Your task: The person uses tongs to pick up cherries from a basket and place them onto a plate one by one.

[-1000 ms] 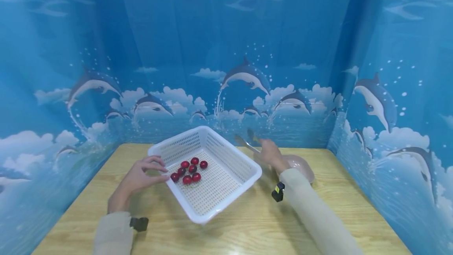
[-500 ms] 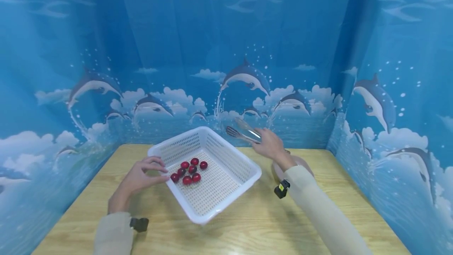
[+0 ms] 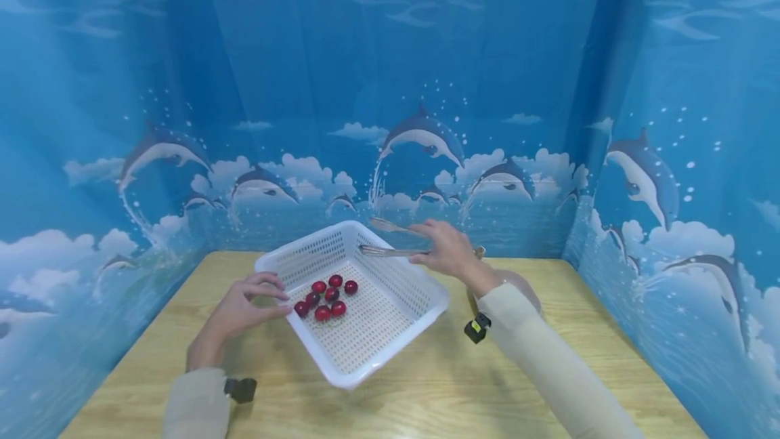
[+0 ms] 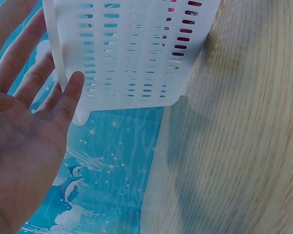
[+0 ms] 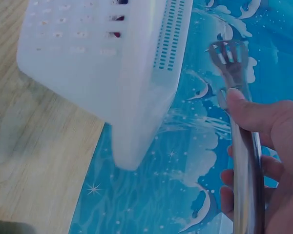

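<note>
A white perforated plastic basket [image 3: 390, 337] stands on the table, with several dark red cherries [image 3: 332, 295] gathered in its left part. My left hand [image 3: 246, 307] holds the basket's left rim between thumb and fingers; in the left wrist view, fingers reach behind that rim. My right hand [image 3: 449, 249] grips metal tongs [image 3: 396, 251] over the basket's far right side. Their two arms are spread, and nothing sits between the tips. In the right wrist view the slotted end of the tongs [image 5: 229, 56] points away from the hand.
A pinkish bowl [image 3: 523, 288] stands on the wooden table [image 3: 426, 391] to the right, partly hidden by the right forearm. Blue dolphin-print curtains [image 3: 390, 87] enclose the table at the back and both sides.
My right hand has brought the tongs leftward from near the bowl to over the basket's edge, and the tongs have turned to point left. The left hand, basket and cherries stay put.
</note>
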Demonstrator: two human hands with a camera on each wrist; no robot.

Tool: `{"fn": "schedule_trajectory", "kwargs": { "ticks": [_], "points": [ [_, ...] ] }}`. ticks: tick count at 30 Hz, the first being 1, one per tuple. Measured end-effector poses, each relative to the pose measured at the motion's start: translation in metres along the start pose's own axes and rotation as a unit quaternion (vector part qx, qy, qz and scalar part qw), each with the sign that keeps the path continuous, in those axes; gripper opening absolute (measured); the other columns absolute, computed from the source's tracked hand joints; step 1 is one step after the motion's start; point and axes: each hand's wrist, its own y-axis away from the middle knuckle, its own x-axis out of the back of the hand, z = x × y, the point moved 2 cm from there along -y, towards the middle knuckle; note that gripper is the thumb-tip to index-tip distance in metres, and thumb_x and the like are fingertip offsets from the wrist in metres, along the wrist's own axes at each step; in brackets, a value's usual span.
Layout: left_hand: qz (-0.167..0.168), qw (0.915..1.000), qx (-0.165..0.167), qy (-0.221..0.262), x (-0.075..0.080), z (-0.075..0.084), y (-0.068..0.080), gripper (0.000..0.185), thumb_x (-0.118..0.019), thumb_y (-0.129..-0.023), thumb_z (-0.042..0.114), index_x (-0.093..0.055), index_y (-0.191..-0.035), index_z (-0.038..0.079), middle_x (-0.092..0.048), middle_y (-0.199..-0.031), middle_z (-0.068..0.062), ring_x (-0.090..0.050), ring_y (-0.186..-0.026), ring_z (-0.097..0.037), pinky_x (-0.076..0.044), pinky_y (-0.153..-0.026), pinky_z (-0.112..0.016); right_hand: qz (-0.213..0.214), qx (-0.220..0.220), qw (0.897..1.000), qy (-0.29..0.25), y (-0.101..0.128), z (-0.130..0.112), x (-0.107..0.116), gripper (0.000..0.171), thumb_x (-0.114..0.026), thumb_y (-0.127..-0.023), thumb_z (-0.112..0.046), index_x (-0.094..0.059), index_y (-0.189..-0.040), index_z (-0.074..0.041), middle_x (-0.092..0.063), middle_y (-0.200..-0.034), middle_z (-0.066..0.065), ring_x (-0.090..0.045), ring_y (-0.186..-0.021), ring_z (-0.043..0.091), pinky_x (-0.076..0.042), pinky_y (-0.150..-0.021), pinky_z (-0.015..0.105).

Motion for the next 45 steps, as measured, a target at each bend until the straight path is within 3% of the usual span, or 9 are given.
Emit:
{"fn": "schedule_trajectory", "kwargs": {
  "ticks": [8, 13, 21, 32, 38, 45],
  "points": [
    [-0.008, 0.9997, 0.02, 0.011, -0.001, 0.0, 0.001, 0.029, -0.089, -0.078, 0.019, -0.08, -0.099, 0.001, -0.067, -0.124, -0.022, -0.05, -0.131, -0.042, -0.034, -0.112, -0.075, -0.021, 0.019, 0.999, 0.03, -0.002, -0.011, 0.005, 0.068, -0.089, -0.08, -0.035, -0.063, -0.141, -0.018, -0.066, -0.138, 0.012, -0.062, -0.124, 0.035, -0.06, -0.09, 0.054],
    [-0.009, 0.9998, 0.016, 0.011, 0.0, 0.003, 0.0, 0.025, -0.089, -0.079, 0.017, -0.08, -0.097, 0.004, -0.066, -0.125, -0.024, -0.051, -0.131, -0.045, -0.034, -0.112, -0.076, -0.034, 0.029, 0.998, 0.048, -0.005, -0.017, 0.007, 0.068, -0.09, -0.078, -0.036, -0.065, -0.138, -0.019, -0.066, -0.139, 0.009, -0.061, -0.123, 0.032, -0.06, -0.088, 0.051],
    [-0.004, 0.9997, 0.014, 0.022, 0.0, 0.001, 0.0, 0.021, -0.089, -0.078, 0.015, -0.081, -0.096, 0.006, -0.069, -0.12, -0.018, -0.051, -0.13, -0.04, -0.037, -0.111, -0.073, -0.05, 0.058, 0.995, 0.059, -0.007, -0.024, 0.009, 0.065, -0.091, -0.075, -0.04, -0.069, -0.134, -0.023, -0.07, -0.128, 0.005, -0.066, -0.11, 0.027, -0.058, -0.07, 0.032],
    [-0.005, 0.9994, 0.015, 0.031, 0.0, -0.002, -0.001, 0.021, -0.09, -0.077, 0.015, -0.081, -0.095, 0.006, -0.068, -0.12, -0.019, -0.05, -0.13, -0.04, -0.035, -0.11, -0.075, -0.046, 0.072, 0.996, 0.03, -0.004, -0.026, 0.007, 0.061, -0.09, -0.079, -0.022, -0.068, -0.134, -0.009, -0.07, -0.124, 0.013, -0.064, -0.109, 0.03, -0.06, -0.089, 0.044],
    [-0.006, 0.9993, 0.017, 0.032, 0.0, 0.0, 0.0, 0.022, -0.089, -0.078, 0.014, -0.081, -0.095, 0.005, -0.067, -0.121, -0.022, -0.05, -0.131, -0.042, -0.035, -0.11, -0.075, -0.045, 0.091, 0.994, 0.04, -0.004, -0.028, 0.006, 0.057, -0.09, -0.079, -0.025, -0.07, -0.132, -0.017, -0.071, -0.128, 0.008, -0.067, -0.112, 0.03, -0.062, -0.084, 0.044],
    [-0.005, 0.9995, 0.014, 0.029, 0.0, 0.001, 0.0, 0.022, -0.089, -0.077, 0.013, -0.081, -0.095, 0.004, -0.068, -0.12, -0.022, -0.05, -0.131, -0.043, -0.035, -0.11, -0.075, -0.033, 0.15, 0.986, 0.061, -0.01, -0.031, 0.003, 0.057, -0.091, -0.076, -0.036, -0.073, -0.129, -0.023, -0.073, -0.129, 0.004, -0.069, -0.117, 0.026, -0.062, -0.09, 0.044]
  ]
}}
